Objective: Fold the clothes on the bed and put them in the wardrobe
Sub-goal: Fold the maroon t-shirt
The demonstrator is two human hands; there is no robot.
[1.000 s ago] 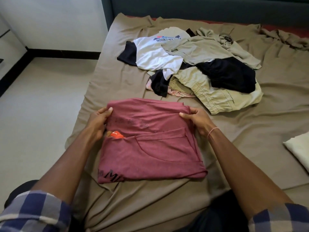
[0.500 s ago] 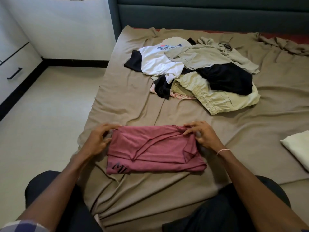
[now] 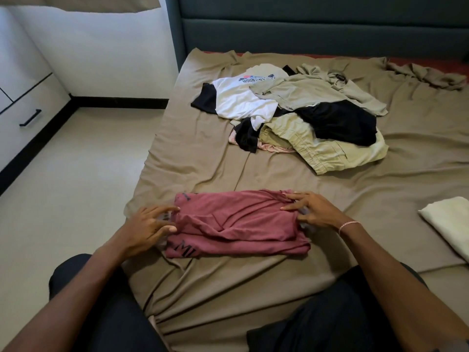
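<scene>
— Where's the maroon T-shirt (image 3: 236,224)?
— Folded flat on the near part of the bed's tan sheet (image 3: 198,153), with black letters "MU" at its near left corner
— And the grip?
— Spread on both. The left hand (image 3: 147,224) touches the shirt's left edge and the right hand (image 3: 312,212) rests on its right end
— Other writing?
— "MOUN" on the white T-shirt (image 3: 241,102) in the far pile of clothes (image 3: 330,148)

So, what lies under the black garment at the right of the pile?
The black garment lies on pale green shorts, whose waistband and pocket show. An olive shirt overlaps its far edge. Anything else beneath it is covered.
</scene>
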